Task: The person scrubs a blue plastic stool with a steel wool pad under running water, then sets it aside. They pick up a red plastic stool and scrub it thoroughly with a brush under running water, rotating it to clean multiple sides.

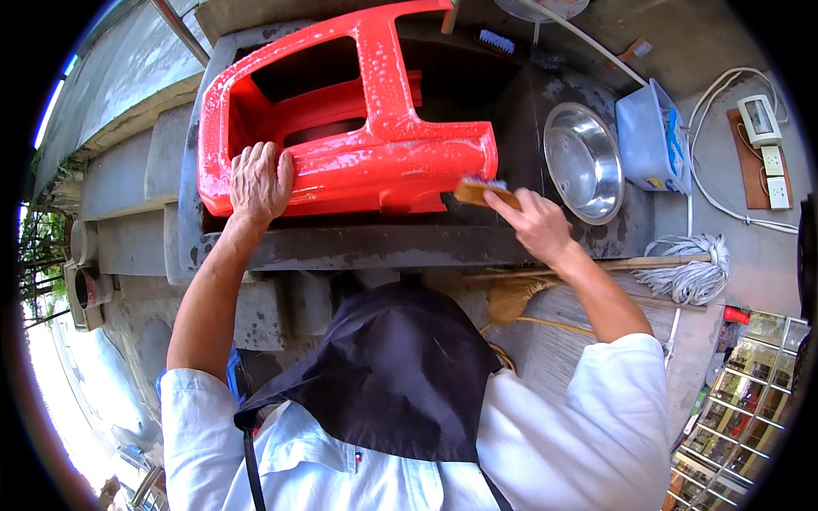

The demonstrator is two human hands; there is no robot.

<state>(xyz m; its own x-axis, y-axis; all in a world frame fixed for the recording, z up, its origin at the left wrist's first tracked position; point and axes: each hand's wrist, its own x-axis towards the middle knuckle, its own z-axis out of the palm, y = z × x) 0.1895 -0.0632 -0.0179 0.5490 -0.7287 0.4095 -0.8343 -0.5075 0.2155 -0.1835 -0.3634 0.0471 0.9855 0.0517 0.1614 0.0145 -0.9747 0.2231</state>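
A large red plastic shell (392, 157), shaped like a toy car body with window openings, lies in a dark stone sink (366, 247). Soap suds and wet spots cover its upper frame. My left hand (260, 183) grips the shell's near left edge, thumb lying on the red surface. In my right hand (538, 223) is a wooden scrubbing brush (488, 192) with pale bristles, held just off the shell's right end. The bristles point away from me; whether they touch the plastic I cannot tell.
A steel basin (584, 162) sits on the ledge right of the sink, beside a light blue plastic tub (652, 140). Another brush (496, 41) lies at the sink's far edge. A string mop (686, 268) and a broom (511, 300) lie below the sink's front. Wall sockets (774, 162) with white cable are far right.
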